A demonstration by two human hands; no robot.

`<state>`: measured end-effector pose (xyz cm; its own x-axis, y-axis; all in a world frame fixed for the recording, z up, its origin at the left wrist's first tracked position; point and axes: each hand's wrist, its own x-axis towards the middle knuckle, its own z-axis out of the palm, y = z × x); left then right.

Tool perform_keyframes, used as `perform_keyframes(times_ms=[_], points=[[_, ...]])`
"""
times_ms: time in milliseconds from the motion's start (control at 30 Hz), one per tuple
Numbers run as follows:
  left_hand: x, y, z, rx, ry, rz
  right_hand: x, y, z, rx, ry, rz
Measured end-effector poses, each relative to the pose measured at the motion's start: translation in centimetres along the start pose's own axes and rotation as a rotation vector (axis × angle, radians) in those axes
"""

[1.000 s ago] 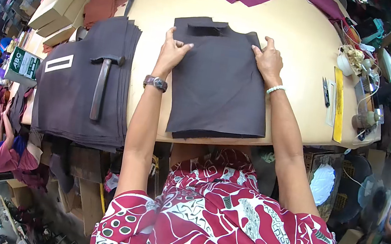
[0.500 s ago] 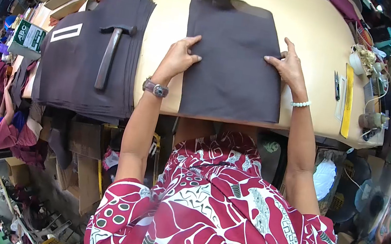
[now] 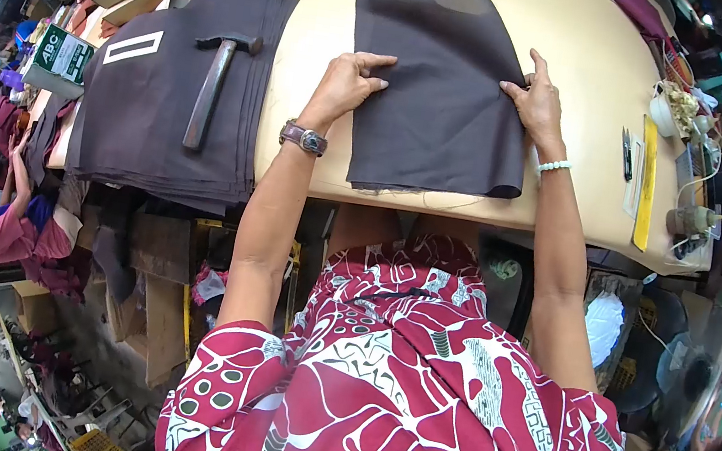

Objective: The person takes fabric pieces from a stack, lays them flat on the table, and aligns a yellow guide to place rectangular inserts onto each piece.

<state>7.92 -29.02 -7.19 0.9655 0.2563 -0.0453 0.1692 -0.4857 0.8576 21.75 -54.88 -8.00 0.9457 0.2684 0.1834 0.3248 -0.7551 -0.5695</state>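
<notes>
Left grip point(image 3: 348, 88), thumb and forefinger parted, overlaps the dark cloth point(image 3: 443, 99) at its left edge; right grip point(image 3: 540, 105) lays its thumb on the right edge, forefinger pointing forward; whether either pinches, I cannot tell. Both forearms point(image 3: 267, 212) reach ahead. The cloth lies on the bench point(image 3: 596, 93), right of the hammer point(image 3: 207, 102)

- A short-sleeved crimson garment point(image 3: 415, 362) is worn, crossed by branching white lines.
- White patches are marked with fine dark squiggles and hatching; ladder-like striped bands are scattered between.
- The left sleeve point(image 3: 220, 372) is dotted with dark ovals ringed in white.
- The left hand point(image 3: 344, 86) is left bare, its wrist circled by a brown strap point(image 3: 292, 131) with a round, metallic fitting, possibly a watch.
- The right hand point(image 3: 540, 109) is also bare, its wrist ringed by a pale beaded bracelet point(image 3: 555, 166).
</notes>
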Motion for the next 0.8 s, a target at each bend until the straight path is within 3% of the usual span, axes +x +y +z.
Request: perform_keyframes(times_ms=[400,500,700,800], points=[[-0.6,-0.9,0.3,0.091,0.036,0.099,0.5,1.4,0.4,0.063,-0.014,-0.092],[-1.0,0.4,0.0,0.077,-0.041,-0.048,0.4,1.1,0.1,0.057,-0.023,-0.077],[-1.0,-1.0,0.6,0.112,0.064,0.162,0.2,0.6,-0.2,0.072,-0.051,-0.051],[-1.2,-0.8,0.6,0.070,0.041,0.126,0.3,1.0,-0.1,0.083,-0.051,-0.074]])
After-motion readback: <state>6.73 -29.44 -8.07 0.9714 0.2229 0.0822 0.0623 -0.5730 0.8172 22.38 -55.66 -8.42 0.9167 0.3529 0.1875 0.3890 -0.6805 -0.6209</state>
